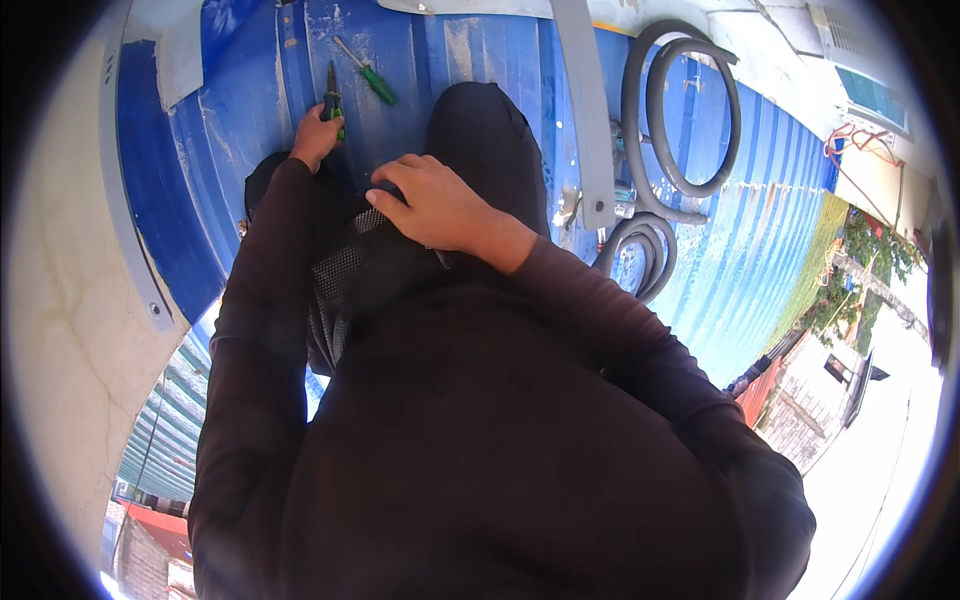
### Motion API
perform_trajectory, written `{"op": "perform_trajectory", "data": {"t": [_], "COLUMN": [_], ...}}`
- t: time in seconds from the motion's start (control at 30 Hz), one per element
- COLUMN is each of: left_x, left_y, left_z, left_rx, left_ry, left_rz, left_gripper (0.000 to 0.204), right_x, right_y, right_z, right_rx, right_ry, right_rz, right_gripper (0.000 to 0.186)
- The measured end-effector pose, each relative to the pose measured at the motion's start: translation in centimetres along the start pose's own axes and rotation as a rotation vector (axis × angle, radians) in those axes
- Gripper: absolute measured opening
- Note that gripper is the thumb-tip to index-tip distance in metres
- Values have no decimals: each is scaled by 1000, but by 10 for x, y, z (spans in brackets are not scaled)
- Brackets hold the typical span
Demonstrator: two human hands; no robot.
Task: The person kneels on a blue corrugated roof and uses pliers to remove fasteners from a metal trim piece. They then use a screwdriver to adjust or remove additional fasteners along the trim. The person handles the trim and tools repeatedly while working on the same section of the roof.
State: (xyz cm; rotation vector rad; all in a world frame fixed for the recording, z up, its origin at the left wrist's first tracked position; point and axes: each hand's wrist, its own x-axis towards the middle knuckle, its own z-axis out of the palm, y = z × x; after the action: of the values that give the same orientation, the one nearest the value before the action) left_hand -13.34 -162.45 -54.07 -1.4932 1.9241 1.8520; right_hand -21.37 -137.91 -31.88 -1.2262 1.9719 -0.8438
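Fingers (322, 118) of the left hand (315, 135) are wrapped around the green-handled pliers (332, 103) on the blue roof (480, 60), upper left of the frame — apparently picking them up — while the right hand (435, 205) rests half-curled, holding nothing, on the mesh pocket (345, 265); lifting them needs a firm grip.

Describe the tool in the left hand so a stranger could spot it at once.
On the blue corrugated roof, follow the dark left sleeve up to the left hand. It grips pliers with green-and-black handles, jaws pointing away. The green-handled screwdriver beside them lies loose and slanted.
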Motion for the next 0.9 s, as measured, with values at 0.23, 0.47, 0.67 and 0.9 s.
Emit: {"op": "perform_trajectory", "data": {"t": [0.23, 0.47, 0.67, 0.9], "left_x": [-42, -196, -296, -335], "left_y": [22, -44, -216, -319], "left_z": [-7, -60, -53, 35], "left_rx": [345, 233, 11, 201], "left_ry": [414, 819, 976, 823], "left_rz": [220, 402, -72, -447], "left_gripper": [49, 26, 27, 39], "right_x": [-111, -180, -258, -292], "right_y": [51, 255, 441, 516], "right_z": [-63, -94, -79, -81], "right_rx": [-95, 150, 358, 473], "right_ry": [292, 409, 62, 77], "right_rz": [-85, 482, 930, 1298], "right_gripper": [18, 30, 34, 33]}}
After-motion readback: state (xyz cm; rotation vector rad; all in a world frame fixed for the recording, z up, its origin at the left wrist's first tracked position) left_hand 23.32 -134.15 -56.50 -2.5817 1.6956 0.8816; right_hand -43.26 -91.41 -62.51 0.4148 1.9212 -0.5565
